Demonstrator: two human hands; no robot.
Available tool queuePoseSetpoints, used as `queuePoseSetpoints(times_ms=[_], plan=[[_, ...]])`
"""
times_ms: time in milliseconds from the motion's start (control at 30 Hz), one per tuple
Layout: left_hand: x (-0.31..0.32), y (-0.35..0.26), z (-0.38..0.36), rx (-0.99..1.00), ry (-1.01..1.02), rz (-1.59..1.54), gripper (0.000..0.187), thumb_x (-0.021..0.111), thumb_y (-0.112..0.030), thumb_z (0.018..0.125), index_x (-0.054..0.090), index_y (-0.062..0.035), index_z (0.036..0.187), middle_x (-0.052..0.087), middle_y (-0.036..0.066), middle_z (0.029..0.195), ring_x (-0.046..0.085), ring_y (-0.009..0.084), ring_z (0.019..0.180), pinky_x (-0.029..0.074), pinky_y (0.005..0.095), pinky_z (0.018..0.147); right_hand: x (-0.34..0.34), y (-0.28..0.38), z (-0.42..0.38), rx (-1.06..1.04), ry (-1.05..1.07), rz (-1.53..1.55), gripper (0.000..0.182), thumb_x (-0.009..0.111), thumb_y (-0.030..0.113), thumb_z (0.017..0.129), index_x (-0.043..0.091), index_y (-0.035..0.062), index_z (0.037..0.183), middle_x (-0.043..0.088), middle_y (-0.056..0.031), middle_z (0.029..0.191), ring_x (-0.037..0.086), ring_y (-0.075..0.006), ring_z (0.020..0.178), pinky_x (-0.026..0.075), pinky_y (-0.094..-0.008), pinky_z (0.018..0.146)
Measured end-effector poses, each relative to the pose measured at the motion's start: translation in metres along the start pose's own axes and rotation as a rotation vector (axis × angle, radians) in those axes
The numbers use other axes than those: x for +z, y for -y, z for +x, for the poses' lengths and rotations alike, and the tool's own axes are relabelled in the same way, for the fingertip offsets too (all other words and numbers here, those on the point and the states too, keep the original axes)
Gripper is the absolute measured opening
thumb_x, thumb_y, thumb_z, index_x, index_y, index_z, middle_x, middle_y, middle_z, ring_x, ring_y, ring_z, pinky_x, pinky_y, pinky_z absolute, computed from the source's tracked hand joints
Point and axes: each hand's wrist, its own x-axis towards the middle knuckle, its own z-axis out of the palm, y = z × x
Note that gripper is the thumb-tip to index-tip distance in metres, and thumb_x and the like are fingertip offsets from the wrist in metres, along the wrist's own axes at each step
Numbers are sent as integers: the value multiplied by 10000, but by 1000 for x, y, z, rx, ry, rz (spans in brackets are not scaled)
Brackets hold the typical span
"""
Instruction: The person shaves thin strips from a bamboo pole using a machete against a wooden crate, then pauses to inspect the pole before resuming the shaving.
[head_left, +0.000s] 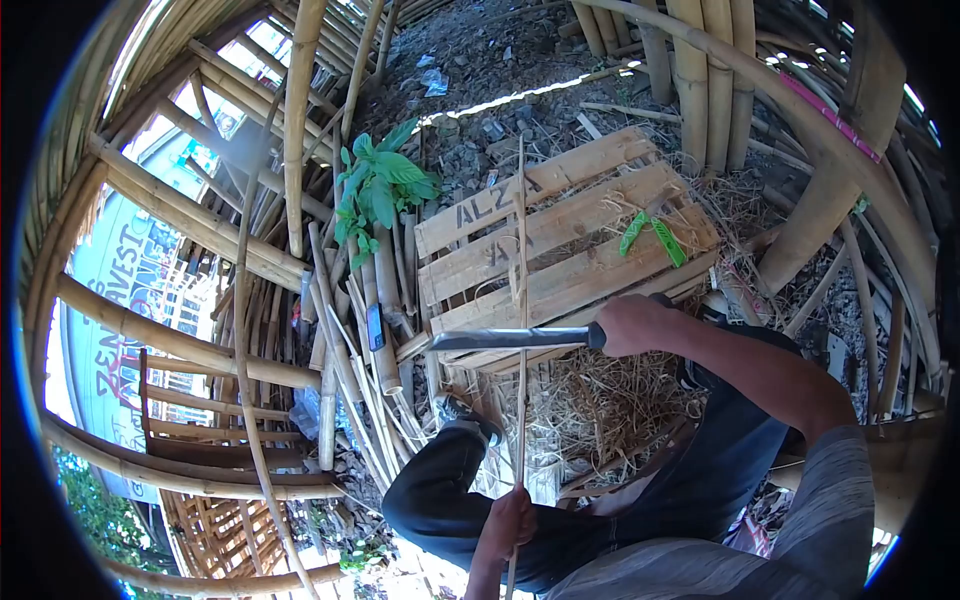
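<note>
My right hand (pixel 632 324) is closed round the dark handle of a long machete (pixel 510 338). The blade points left and crosses a thin bamboo strip (pixel 521 260) above my knees. Low in the view, my left hand (pixel 512 518) is wrapped round the lower part of that strip, which stands nearly upright in the view and runs over a wooden slatted crate (pixel 570 235). Two green pieces (pixel 655 238) lie on the crate's right part. Whether the blade touches the strip is hard to tell.
Cut bamboo pieces and a blue phone-like object (pixel 376 327) lie left of the crate, below a leafy plant (pixel 385 185). Dry shavings (pixel 610 410) cover the ground between my legs. Bamboo framing (pixel 200 350) rises at left, bamboo posts (pixel 705 90) at upper right.
</note>
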Motion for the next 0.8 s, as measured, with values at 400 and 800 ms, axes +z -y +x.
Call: queuePoseSetpoints(times_ms=[400,800], plan=[[-5,15,-9,5,-52,28,388,327,-390,980,327,-154,672,245,-53,498,222,39,370,142,199,331,-8,-30,22,36,-140,-110,224,622,208,646,661,6,734,649,-179,751,652,-310,736,515,-414,678],[-3,-1,-8,-203,258,-365,401,300,-464,966,347,-167,702,237,-55,519,172,44,385,132,200,338,-4,-35,31,93,-426,-212,181,593,135,665,657,22,790,653,-176,756,661,-285,736,520,-396,627]])
